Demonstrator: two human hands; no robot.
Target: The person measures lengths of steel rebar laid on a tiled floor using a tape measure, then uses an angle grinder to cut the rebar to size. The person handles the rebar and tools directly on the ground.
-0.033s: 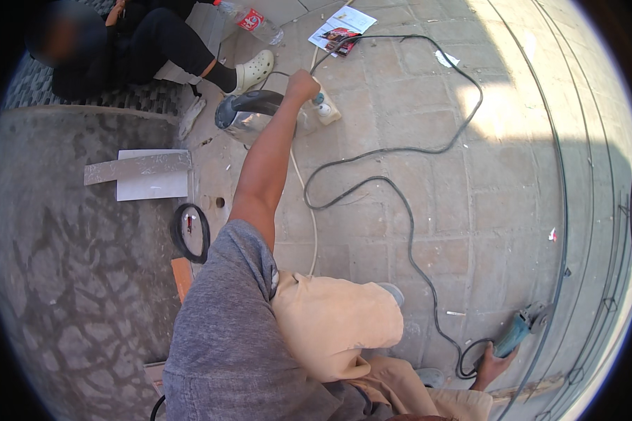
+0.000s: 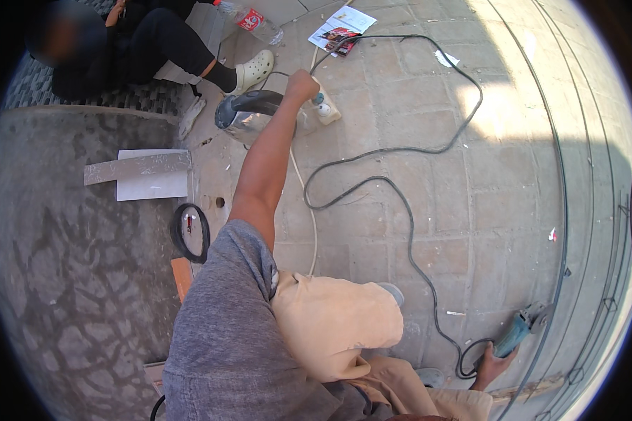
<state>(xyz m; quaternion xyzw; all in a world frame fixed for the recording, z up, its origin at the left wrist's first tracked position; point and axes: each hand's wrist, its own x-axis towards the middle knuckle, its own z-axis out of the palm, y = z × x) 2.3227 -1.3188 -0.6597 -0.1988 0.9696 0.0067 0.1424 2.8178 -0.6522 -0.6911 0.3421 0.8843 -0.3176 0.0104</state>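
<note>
My left hand [image 2: 303, 85] is stretched far forward, closed at a white power strip [image 2: 328, 114] on the paving. A black cord [image 2: 383, 150] runs out from beside that fist; the end in my fingers is hidden. The cord loops across the ground to a teal angle grinder [image 2: 514, 335] at the lower right. Wrapped round the grinder's body is my right hand [image 2: 495, 366], with the disc end turned away toward the long bars. Below my left wrist stands a shiny electric kettle [image 2: 249, 121] with a black handle, partly covered by my forearm.
A seated person's shoe [image 2: 254, 71] is just beyond the kettle. A plastic bottle [image 2: 253, 22] and a booklet [image 2: 341, 32] lie farther off. Long thin metal bars [image 2: 556, 168] run along the right. At left are a white board [image 2: 152, 184] and a black coil [image 2: 175, 238].
</note>
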